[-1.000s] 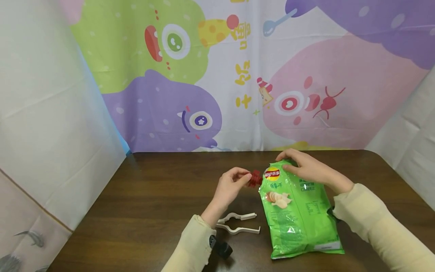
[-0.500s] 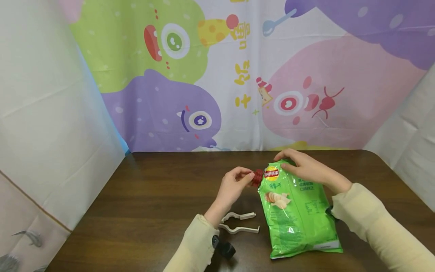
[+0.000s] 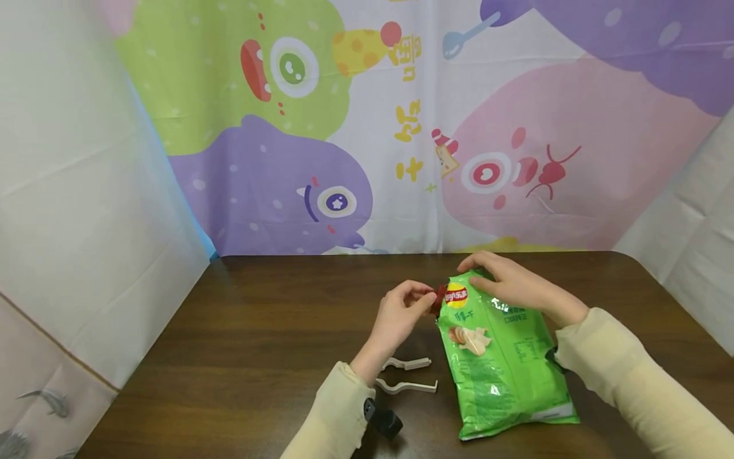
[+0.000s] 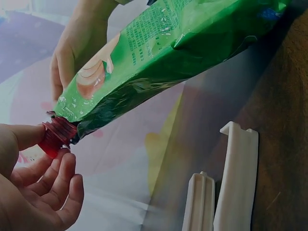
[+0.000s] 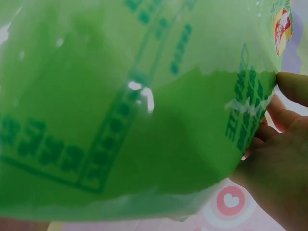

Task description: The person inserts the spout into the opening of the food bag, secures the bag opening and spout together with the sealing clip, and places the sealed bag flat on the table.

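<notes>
A green Lay's chip bag [image 3: 507,363] lies on the table with its top toward the back. My left hand [image 3: 399,312] pinches a red threaded spout [image 4: 57,136] between thumb and fingers. The spout sits at the bag's torn upper-left corner, partly inside it in the left wrist view; how deep it reaches is hidden. My right hand [image 3: 518,284] grips the bag's top edge, thumb on the printed face and fingers behind. Bulging green film fills most of the right wrist view, and the right hand [image 5: 281,144] shows at its right side.
A white bag clip [image 3: 408,386] lies with its arms spread on the brown wooden table [image 3: 258,357], left of the bag and partly behind my left wrist. A cartoon-printed curtain [image 3: 401,210] hangs behind the table's back edge.
My left hand has shifted slightly right, bringing the red spout against the bag's corner; less of the spout now shows. The right hand and bag top have moved slightly left.
</notes>
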Demonstrator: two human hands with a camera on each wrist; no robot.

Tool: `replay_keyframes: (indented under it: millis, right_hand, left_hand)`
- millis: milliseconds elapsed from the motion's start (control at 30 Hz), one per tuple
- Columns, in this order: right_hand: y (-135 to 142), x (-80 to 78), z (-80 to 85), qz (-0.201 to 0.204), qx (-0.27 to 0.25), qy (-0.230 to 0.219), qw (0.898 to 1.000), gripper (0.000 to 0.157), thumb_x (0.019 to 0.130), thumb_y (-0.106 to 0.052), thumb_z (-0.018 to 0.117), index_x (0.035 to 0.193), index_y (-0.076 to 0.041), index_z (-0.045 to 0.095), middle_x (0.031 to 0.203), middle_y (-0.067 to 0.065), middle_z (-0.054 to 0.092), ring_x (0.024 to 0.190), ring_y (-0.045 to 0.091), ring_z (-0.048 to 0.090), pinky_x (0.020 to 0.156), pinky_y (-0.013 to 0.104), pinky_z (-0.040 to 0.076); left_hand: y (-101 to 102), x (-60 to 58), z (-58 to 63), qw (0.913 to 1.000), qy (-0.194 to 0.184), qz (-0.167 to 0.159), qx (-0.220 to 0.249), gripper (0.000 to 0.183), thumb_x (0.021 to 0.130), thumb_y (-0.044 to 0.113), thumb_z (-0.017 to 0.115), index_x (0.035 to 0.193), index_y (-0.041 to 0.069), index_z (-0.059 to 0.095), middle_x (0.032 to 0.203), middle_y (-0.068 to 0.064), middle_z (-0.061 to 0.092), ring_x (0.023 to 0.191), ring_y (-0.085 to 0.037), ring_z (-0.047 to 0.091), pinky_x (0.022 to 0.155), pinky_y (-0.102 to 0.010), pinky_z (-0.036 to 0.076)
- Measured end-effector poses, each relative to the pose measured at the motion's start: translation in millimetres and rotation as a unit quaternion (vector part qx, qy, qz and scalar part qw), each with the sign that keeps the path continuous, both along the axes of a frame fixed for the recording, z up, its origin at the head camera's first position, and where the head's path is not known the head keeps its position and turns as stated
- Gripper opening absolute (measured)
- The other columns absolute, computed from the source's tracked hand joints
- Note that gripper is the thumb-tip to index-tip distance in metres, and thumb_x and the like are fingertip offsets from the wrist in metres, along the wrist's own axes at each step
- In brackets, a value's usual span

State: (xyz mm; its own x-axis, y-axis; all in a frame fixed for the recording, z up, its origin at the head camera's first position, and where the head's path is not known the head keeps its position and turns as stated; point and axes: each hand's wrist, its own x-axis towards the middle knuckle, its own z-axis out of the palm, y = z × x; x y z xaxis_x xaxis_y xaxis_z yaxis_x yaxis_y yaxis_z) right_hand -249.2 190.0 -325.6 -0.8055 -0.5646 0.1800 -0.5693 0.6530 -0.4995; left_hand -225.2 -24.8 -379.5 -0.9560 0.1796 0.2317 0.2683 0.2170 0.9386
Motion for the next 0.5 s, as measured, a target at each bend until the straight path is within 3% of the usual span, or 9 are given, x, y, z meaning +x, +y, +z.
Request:
replay_keyframes:
  millis: [300,500]
  right_hand:
    - [-1.0,-0.2,-0.3,-0.018,0.028,0.001,0.999,0.026,0.089,-0.024,0.043,0.111,-0.012,0.052,0.110,0.004,0.047,0.101,0.020,0.046,0.081,0.041,0.037]
    - [-2.0,-1.8,-1.6,-0.020,0.032,0.005,0.999,0.026,0.090,-0.023,0.041,0.109,-0.011,0.054,0.104,0.003,0.047,0.093,0.016,0.046,0.077,0.037,0.038]
  left_hand:
    - [3.5,3.1,1.6,0.9976,0.051,0.007,-0.047,0.017,0.078,0.032,0.060,0.087,0.017,0.060,0.073,0.005,0.056,0.061,-0.009,0.049,0.050,-0.022,0.039]
    - [7.2,3.5,4.4,0.9983,0.037,0.012,-0.044,0.019,0.078,0.033,0.060,0.086,0.016,0.060,0.072,0.004,0.056,0.061,-0.008,0.049,0.051,-0.021,0.040]
